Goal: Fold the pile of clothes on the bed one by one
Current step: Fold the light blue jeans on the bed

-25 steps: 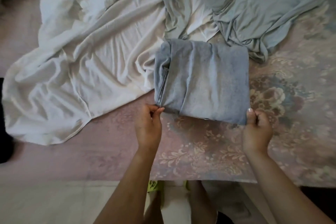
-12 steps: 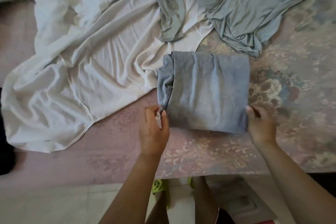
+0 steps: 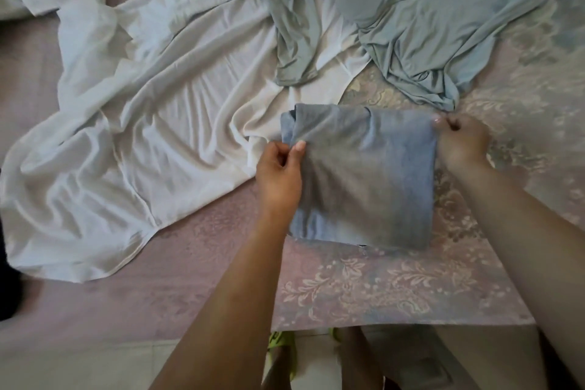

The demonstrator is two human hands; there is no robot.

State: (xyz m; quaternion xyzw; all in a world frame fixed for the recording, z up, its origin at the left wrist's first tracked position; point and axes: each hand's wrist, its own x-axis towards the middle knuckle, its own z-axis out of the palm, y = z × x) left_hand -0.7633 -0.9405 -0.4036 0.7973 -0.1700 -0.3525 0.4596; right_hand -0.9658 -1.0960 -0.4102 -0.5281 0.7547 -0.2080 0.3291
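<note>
A folded blue-grey garment (image 3: 367, 180) is laid on the pink floral bedspread (image 3: 380, 288), near the bed's front edge, in a roughly square bundle. Its top-left corner is pinched by the left hand (image 3: 278, 174), with the thumb and curled fingers closed on a raised fold of the cloth, and the left forearm is stretched across the bundle's lower-left part. The top-right corner is pinched by the right hand (image 3: 462, 142), the fingertips (image 3: 438, 120) being closed on the cloth's edge. The upper layer is drawn taut between the two hands, and a darker strip is seen under the bundle's lower edge.

A large crumpled white garment (image 3: 133, 136) is spread over the left and middle of the bed, its right edge touching the bundle's left side. A pale blue-green garment (image 3: 427, 19) is heaped at the upper right, and one of its hanging parts is draped over the white cloth; its lowest folds are just beside the right hand. A dark object (image 3: 8, 288) is partly seen at the left edge. Below the bed's edge, light floor tiles and a yellow-green slipper (image 3: 280, 342) are visible.
</note>
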